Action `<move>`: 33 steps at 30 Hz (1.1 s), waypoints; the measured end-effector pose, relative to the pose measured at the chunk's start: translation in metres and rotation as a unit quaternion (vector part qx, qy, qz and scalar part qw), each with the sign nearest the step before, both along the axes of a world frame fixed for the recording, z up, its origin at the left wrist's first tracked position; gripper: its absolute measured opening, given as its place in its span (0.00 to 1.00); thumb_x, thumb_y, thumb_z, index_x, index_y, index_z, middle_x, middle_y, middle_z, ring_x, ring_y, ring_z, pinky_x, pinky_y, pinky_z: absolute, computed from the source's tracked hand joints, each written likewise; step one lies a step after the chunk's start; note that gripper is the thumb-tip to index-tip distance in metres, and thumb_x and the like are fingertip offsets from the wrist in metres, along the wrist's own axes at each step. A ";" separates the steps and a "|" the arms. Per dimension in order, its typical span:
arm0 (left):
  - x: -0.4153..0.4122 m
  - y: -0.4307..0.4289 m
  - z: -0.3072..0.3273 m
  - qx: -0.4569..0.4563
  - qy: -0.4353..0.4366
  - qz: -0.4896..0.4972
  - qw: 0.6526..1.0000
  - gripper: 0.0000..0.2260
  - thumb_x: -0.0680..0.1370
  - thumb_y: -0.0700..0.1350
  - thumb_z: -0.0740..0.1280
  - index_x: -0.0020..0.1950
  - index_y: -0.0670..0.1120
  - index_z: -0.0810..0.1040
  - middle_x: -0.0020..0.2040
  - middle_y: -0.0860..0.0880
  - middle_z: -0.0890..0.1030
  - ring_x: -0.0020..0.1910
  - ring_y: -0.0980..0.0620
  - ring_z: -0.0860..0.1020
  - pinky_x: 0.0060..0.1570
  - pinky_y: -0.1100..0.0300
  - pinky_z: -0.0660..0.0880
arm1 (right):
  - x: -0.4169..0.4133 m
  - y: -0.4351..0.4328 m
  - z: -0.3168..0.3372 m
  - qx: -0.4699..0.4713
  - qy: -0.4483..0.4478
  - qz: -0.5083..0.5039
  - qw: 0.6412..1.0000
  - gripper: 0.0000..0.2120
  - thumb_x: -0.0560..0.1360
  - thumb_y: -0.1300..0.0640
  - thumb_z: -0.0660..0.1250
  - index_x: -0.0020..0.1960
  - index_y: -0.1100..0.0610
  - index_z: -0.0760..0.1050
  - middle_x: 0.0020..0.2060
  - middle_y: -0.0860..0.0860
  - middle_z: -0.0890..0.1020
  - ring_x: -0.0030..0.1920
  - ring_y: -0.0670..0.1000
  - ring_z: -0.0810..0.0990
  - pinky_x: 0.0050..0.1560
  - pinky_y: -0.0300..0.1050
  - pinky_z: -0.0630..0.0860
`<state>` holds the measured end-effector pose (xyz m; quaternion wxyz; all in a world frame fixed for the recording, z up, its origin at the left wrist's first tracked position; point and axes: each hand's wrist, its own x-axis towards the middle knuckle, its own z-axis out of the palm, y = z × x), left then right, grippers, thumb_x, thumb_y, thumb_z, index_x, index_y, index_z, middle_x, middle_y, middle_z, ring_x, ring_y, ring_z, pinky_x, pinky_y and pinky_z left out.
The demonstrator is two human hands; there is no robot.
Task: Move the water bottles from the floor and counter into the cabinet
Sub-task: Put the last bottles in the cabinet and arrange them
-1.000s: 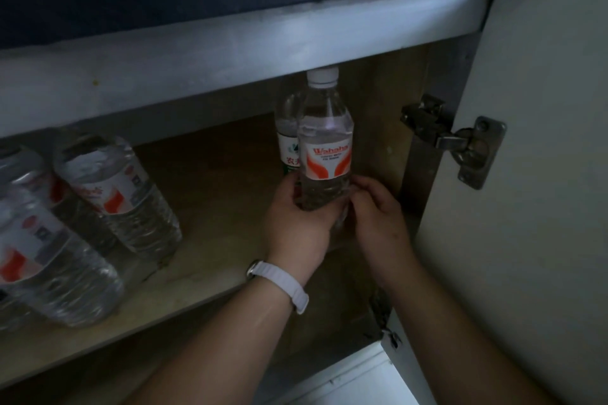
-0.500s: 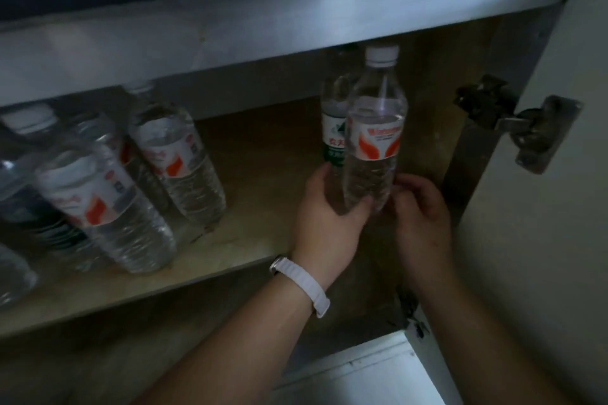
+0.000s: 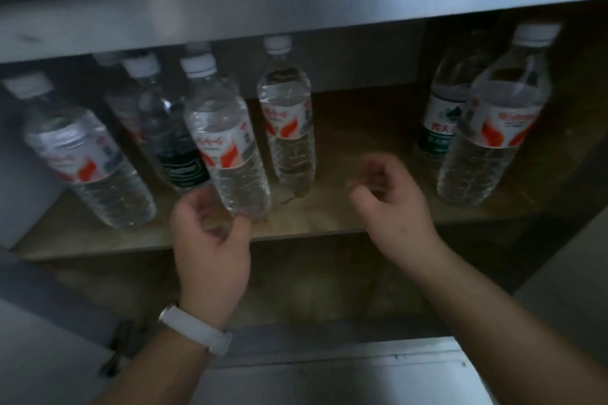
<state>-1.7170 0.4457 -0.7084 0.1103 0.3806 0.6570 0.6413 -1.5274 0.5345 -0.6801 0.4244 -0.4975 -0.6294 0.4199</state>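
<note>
The dim cabinet shelf carries upright water bottles. Your left hand and right hand hover at its near edge, each grip loosely curled and empty. This placement seems done; next, fetch another bottle.

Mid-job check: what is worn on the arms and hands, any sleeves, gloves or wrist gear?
No sleeves are in view, and there are no gloves on the left hand or the right hand. A white band, like a watch strap, circles the left wrist; the right wrist carries nothing. The picture is too blurred to tell about rings.
</note>
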 end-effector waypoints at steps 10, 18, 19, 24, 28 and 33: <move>-0.017 0.016 0.008 -0.024 0.028 -0.033 0.999 0.20 0.73 0.49 0.76 0.54 0.67 0.70 0.50 0.68 0.78 0.51 0.70 0.77 0.47 0.66 0.72 | -0.091 0.043 0.011 0.024 -0.014 0.038 0.999 0.33 0.70 0.50 0.76 0.70 0.49 0.64 0.49 0.37 0.70 0.46 0.36 0.71 0.37 0.31 0.65; -0.023 0.025 0.009 -0.019 0.045 -0.048 0.998 0.24 0.73 0.49 0.77 0.63 0.62 0.71 0.56 0.59 0.81 0.57 0.55 0.80 0.51 0.57 0.75 | -0.091 0.050 0.011 0.042 -0.008 0.005 0.999 0.28 0.70 0.47 0.76 0.65 0.47 0.68 0.58 0.41 0.77 0.61 0.47 0.77 0.44 0.35 0.69; -0.022 0.025 0.010 -0.015 0.046 -0.049 0.998 0.23 0.72 0.48 0.77 0.62 0.61 0.71 0.54 0.59 0.80 0.56 0.55 0.80 0.51 0.58 0.75 | -0.085 0.051 0.011 0.041 -0.006 -0.001 0.999 0.27 0.70 0.48 0.76 0.65 0.47 0.69 0.59 0.42 0.78 0.61 0.47 0.77 0.44 0.35 0.69; -0.008 0.028 0.011 -0.012 0.036 -0.083 0.996 0.23 0.71 0.48 0.78 0.60 0.60 0.71 0.52 0.63 0.79 0.52 0.64 0.78 0.48 0.64 0.73 | -0.046 0.063 0.012 0.051 -0.017 -0.042 0.998 0.27 0.71 0.50 0.75 0.67 0.47 0.68 0.61 0.44 0.77 0.56 0.41 0.73 0.50 0.39 0.69; 0.014 0.039 0.010 -0.013 0.027 -0.110 0.993 0.23 0.71 0.47 0.79 0.58 0.61 0.72 0.49 0.64 0.79 0.49 0.69 0.76 0.43 0.68 0.71 | -0.021 0.077 0.013 0.069 -0.005 -0.071 0.995 0.27 0.72 0.52 0.74 0.69 0.50 0.68 0.62 0.45 0.77 0.57 0.41 0.72 0.53 0.39 0.69; 0.041 0.059 0.017 -0.014 0.008 -0.148 0.989 0.23 0.71 0.48 0.79 0.58 0.62 0.71 0.48 0.64 0.77 0.47 0.69 0.75 0.42 0.69 0.69 | -0.007 0.095 0.007 0.097 0.008 -0.075 0.992 0.25 0.73 0.53 0.74 0.67 0.52 0.70 0.56 0.42 0.78 0.54 0.41 0.76 0.49 0.31 0.70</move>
